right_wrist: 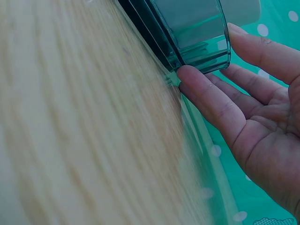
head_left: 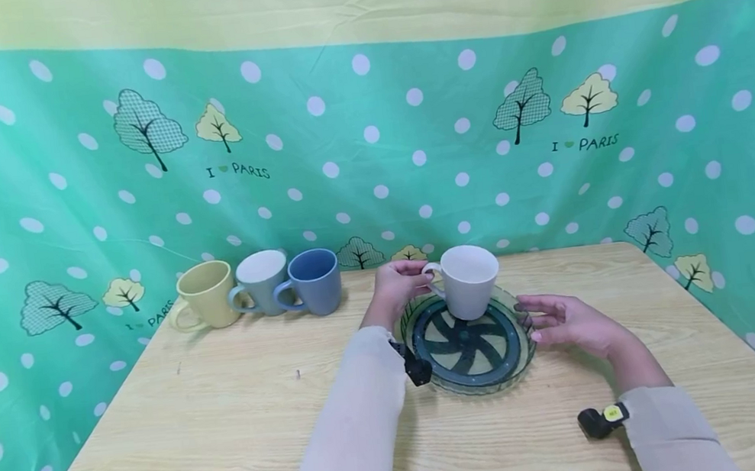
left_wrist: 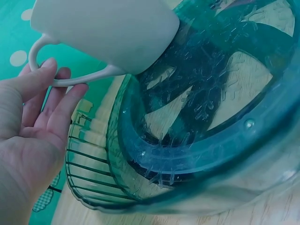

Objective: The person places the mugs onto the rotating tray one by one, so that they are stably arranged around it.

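In the head view a white mug [head_left: 470, 287] stands over the back part of a round, green-tinted clear tray [head_left: 527, 358] with a dark, spoked base. My left hand [head_left: 397, 289] pinches the mug's handle from the left; the left wrist view shows thumb and fingertips around the handle [left_wrist: 84, 78]. At the tray's right side is my right hand [head_left: 569, 323], its fingers loosely extended. Up close in the right wrist view, these fingertips [right_wrist: 194, 77] touch the tray's clear side wall [right_wrist: 206, 51].
Left of the tray, a yellow mug [head_left: 207, 295], a grey-green mug with white inside [head_left: 261, 282] and a blue mug [head_left: 317, 284] stand in a row near the back of the wooden table [head_left: 231, 420]. A green dotted cloth [head_left: 410, 148] hangs behind.
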### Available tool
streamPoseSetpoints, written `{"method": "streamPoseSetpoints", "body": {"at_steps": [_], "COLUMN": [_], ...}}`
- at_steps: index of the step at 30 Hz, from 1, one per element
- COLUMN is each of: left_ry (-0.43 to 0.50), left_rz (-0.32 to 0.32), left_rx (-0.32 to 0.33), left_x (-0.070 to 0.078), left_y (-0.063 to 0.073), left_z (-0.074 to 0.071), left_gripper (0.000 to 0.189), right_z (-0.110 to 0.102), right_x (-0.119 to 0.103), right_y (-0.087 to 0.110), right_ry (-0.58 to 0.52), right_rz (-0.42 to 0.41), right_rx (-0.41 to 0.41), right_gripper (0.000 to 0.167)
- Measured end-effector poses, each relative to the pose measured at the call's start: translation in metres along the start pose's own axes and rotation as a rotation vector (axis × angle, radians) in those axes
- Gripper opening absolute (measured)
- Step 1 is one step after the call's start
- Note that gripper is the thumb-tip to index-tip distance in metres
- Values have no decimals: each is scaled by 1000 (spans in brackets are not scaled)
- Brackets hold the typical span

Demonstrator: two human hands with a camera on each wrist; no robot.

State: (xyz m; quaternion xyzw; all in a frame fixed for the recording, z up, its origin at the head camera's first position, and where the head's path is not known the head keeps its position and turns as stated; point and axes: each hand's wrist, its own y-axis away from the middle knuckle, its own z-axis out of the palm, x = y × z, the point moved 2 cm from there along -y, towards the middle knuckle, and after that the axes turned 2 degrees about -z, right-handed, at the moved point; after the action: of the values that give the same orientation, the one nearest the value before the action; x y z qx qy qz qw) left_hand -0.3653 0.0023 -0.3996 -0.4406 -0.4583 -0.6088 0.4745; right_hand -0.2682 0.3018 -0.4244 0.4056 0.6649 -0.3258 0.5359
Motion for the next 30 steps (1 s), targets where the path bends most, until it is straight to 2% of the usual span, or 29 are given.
{"method": "streamPoseSetpoints", "body": {"at_steps": [9, 15, 23, 30], "left_ry": [9, -21, -127, -149], "left_rz": [-13, 0, 23, 67], "left_rx": [-23, -48, -127, -139], "left_x": [-2, -1, 3, 2], "left_y": [-3, -1, 9, 18], "left_z": [-5, -10, -22, -31], "left_gripper": [30, 30, 36, 38], "right_z": [0, -1, -1, 0], "right_x": [-2, -2, -1, 0], "right_y": [1, 1, 0, 1], "right_ry": [4, 10, 10, 23], "right_rz": [14, 33, 20, 5], "right_rx": [20, 42, 39, 51], "right_gripper": [77, 80, 73, 62]}}
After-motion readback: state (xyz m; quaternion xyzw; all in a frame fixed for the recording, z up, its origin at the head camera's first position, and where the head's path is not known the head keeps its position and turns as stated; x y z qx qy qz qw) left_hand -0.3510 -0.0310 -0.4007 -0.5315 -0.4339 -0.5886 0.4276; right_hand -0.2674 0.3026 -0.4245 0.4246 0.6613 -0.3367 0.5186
